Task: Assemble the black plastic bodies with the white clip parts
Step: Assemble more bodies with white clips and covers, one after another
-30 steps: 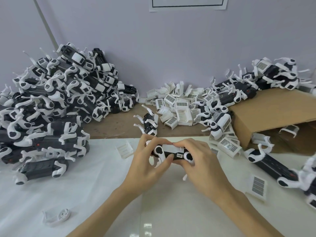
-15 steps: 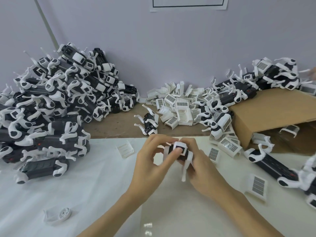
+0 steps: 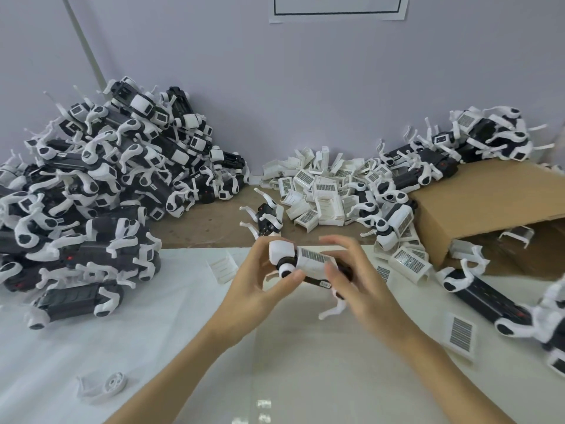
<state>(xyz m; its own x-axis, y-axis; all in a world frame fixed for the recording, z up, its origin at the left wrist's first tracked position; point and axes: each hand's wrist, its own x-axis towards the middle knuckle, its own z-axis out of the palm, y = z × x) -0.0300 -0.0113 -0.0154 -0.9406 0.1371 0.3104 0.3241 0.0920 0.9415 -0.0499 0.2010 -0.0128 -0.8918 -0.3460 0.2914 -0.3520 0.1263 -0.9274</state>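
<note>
Progress looked well along: a tall heap of finished units stood left of the held black body, loose white clips behind it. Both hands, left hand and right hand, gripped it above the surface; its barcoded white clip appeared seated.
</note>
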